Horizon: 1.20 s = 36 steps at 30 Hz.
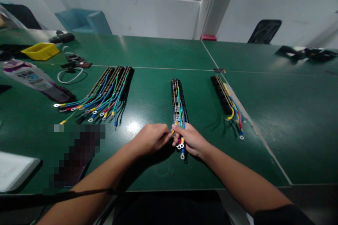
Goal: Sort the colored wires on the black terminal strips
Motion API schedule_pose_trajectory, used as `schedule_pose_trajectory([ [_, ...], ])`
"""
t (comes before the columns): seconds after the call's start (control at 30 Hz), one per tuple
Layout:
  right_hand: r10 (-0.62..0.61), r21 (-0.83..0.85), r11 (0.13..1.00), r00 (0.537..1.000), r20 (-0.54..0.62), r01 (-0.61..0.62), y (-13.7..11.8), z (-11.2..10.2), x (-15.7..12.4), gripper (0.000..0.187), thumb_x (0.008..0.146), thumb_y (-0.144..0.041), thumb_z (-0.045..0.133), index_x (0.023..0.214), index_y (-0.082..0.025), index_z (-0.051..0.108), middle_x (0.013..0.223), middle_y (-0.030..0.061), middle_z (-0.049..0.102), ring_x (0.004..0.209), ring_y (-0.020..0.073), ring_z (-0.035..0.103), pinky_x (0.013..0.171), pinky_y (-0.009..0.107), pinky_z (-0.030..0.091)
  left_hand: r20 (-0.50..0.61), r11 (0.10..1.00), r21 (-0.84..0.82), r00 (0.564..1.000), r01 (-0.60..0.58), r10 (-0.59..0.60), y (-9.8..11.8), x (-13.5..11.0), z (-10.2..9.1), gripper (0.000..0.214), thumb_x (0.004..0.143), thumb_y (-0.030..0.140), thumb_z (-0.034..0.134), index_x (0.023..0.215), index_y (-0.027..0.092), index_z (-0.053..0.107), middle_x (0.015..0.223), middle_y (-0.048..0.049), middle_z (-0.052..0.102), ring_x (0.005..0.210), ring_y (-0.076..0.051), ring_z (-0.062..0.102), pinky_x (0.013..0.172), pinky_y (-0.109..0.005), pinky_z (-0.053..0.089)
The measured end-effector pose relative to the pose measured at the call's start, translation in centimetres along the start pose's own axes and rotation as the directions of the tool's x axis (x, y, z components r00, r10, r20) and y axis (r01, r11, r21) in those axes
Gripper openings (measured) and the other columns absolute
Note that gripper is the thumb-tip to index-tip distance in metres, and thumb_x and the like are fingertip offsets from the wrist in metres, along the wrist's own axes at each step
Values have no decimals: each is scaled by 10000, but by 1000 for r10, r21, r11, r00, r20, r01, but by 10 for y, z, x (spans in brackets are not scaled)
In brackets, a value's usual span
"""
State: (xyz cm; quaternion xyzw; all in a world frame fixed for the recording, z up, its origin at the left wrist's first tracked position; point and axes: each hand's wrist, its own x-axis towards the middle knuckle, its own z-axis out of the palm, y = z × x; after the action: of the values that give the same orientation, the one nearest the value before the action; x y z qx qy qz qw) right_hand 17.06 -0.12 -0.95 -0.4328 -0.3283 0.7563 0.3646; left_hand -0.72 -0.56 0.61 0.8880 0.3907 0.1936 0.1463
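A long black terminal strip [176, 95] lies lengthwise in the middle of the green table [158, 52]. Coloured wires with ring lugs [181, 145] hang from its near end. My right hand [190, 139] is closed round that wire bundle at the strip's near end. My left hand [151, 137] is closed in a pinch, its fingertips meeting the right hand at a yellow wire [173, 130] of the same bundle.
Three more wired strips [113, 82] lie side by side to the left, and one more wired strip [223, 93] to the right. A yellow tray [41, 50], a white cable [69, 76] and a packet [34, 79] are at far left. A blurred patch sits near my left arm.
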Motion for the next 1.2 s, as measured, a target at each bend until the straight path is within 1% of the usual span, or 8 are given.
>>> schedule_pose_trajectory([
  [0.17, 5, -15, 1000, 1000, 15, -5, 1, -1, -1, 240, 776, -348, 675, 743, -152, 541, 468, -67, 507, 379, 82, 523, 426, 210, 487, -52, 999, -45, 998, 14, -17, 1, 1, 0, 246, 918, 312, 462, 750, 158, 552, 609, 10, 556, 530, -90, 470, 522, -215, 299],
  [0.3, 18, 18, 1000, 1000, -9, -17, 2, -3, 0, 210, 801, -328, 650, 766, -146, 550, 462, -70, 499, 370, 84, 522, 409, 208, 478, -107, 997, -27, 992, -67, 64, -6, 0, 4, 230, 904, 339, 512, 773, 165, 586, 643, 12, 588, 568, -94, 508, 544, -214, 322],
  [0.4, 18, 33, 999, 1000, 5, -18, 3, -4, 1, 209, 814, -331, 634, 767, -140, 562, 451, -64, 497, 368, 85, 519, 410, 213, 481, -90, 986, -48, 984, -158, 153, -9, -1, 3, 207, 896, 344, 535, 814, 163, 592, 659, 8, 592, 585, -100, 518, 556, -218, 341],
  [0.53, 12, 69, 998, 1000, 17, -13, 3, -5, 2, 225, 801, -341, 650, 751, -136, 570, 450, -69, 481, 371, 80, 498, 413, 224, 501, -35, 969, -109, 975, -220, 218, -9, -1, -1, 130, 914, 258, 501, 919, 164, 590, 744, -9, 617, 662, -110, 547, 607, -219, 380],
  [0.8, 17, -16, 1000, 1000, -6, -17, 2, 0, -1, 310, 768, -399, 672, 666, -148, 521, 434, -68, 476, 347, 83, 506, 389, 215, 483, -118, 984, -31, 978, -178, 173, -10, 1, 3, 187, 927, 303, 483, 857, 165, 589, 731, -17, 576, 654, -119, 513, 615, -236, 375],
  [0.9, -3, -62, 998, 1000, -14, 2, 3, 3, -3, 352, 748, -432, 679, 638, -149, 501, 436, -70, 468, 342, 78, 500, 371, 202, 468, -132, 984, -96, 982, -149, 136, -7, 3, 4, 215, 931, 306, 466, 819, 157, 573, 719, -19, 561, 643, -115, 508, 605, -228, 374],
  [1.07, -10, -52, 999, 1000, 3, 10, 3, 4, -4, 334, 729, -436, 695, 711, -157, 512, 442, -92, 449, 351, 71, 480, 385, 212, 489, -153, 981, -184, 988, -58, 30, -1, 7, 6, 216, 946, 290, 440, 817, 158, 552, 695, 0, 573, 630, -104, 521, 597, -213, 371],
  [1.2, -2, -25, 1000, 1000, -6, 2, 2, 3, -4, 337, 724, -435, 695, 686, -160, 505, 440, -86, 459, 341, 71, 473, 381, 219, 489, -197, 980, -161, 977, -113, 80, -4, 6, 9, 174, 930, 285, 478, 850, 158, 566, 714, -10, 572, 646, -108, 521, 603, -214, 378],
])
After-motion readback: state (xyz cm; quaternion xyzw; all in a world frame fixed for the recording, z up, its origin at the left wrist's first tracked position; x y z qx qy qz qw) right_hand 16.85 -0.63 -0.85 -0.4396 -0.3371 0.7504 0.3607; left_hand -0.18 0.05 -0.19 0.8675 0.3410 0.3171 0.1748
